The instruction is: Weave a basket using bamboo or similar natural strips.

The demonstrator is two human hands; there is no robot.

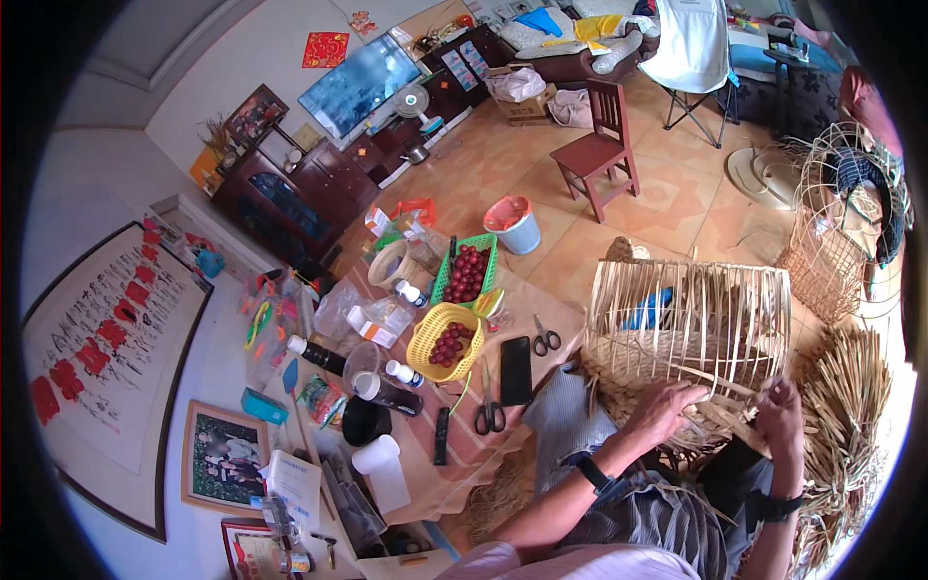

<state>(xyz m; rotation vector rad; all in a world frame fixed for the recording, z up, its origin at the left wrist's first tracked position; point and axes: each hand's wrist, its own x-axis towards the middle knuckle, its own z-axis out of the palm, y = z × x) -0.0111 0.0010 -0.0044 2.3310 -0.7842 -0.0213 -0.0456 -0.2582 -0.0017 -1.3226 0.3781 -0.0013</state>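
A half-woven basket of pale straw strips (686,309), with long upright spokes lying sideways, rests over my lap, a blue object (646,307) showing through it. My left hand (662,411) is at the basket's lower edge, fingers closed on a pale flat strip (720,385). My right hand (778,416) is at the basket's lower right corner, fingers bent and closed around strips there; exactly which is hard to make out. A thick bundle of dry straw (846,396) lies to my right.
A cloth-covered table (553,311) at my left holds scissors (489,411), a phone (516,369), fruit baskets (445,340) and bottles. A bucket (512,230), red chair (592,164) and folding chair (686,53) stand ahead; wire-like woven frames (831,242) are at right.
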